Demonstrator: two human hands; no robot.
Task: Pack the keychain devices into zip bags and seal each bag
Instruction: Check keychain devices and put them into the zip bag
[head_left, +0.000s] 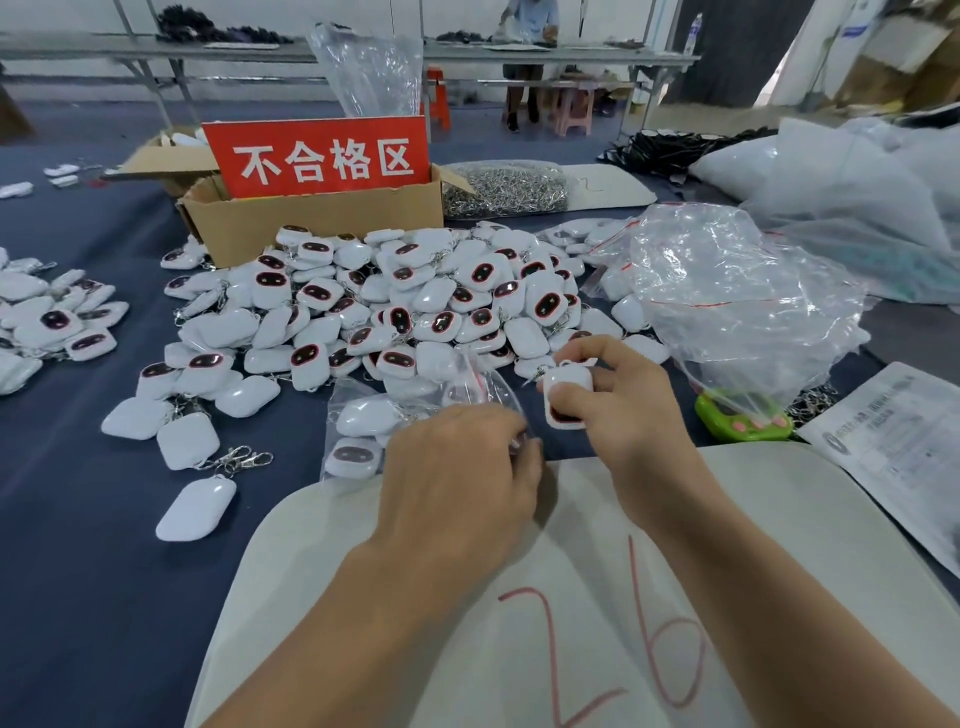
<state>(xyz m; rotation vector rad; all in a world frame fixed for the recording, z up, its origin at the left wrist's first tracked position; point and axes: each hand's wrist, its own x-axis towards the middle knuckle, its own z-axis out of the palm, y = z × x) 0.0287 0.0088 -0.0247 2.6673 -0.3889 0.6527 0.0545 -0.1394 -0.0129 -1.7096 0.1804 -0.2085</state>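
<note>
My right hand (618, 410) pinches one white keychain device (565, 396) just above the table's middle. To its left, my left hand (462, 467) grips the mouth of a clear zip bag (483, 387), whose red seal strip shows above my fingers. The device hangs right beside the bag's opening, outside it. Two bagged devices (358, 431) lie left of that hand. A big heap of white devices with dark oval faces (395, 306) fills the blue cloth behind my hands. A pile of empty clear zip bags (727, 301) sits at the right.
A cardboard box (311, 223) with a red sign (322, 156) stands behind the heap. A bag of metal clasps (504, 189) lies beside it. A white sheet marked in red (597, 597) lies under my forearms. A green toy (743, 421) and printed paper (904, 452) are at right.
</note>
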